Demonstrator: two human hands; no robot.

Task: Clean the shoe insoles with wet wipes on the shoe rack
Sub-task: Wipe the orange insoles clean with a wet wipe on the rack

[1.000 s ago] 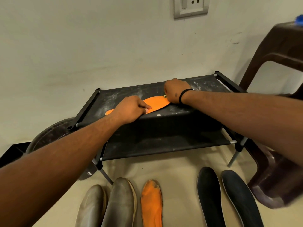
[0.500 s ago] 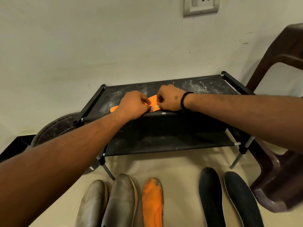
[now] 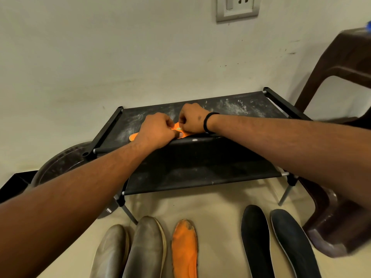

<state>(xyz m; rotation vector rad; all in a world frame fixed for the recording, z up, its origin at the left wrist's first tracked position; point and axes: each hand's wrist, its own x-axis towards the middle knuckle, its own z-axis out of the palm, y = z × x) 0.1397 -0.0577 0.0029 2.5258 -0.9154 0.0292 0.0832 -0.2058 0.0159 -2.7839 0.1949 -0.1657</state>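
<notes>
Orange, scuffed and dirty at its toe, a second insole lies on the floor in front of the rack, between two grey insoles and two dark ones, probably queued for wiping. On the rack's top tier, near its front bar, lies the orange insole now in work, mostly hidden under both fists. The left hand is curled down on it, likely pinning it so it cannot slide on the dusty fabric. The right hand, touching the left, is clenched over a small pale wad, seemingly the wipe. Behind the rack, the wall carries a socket.
</notes>
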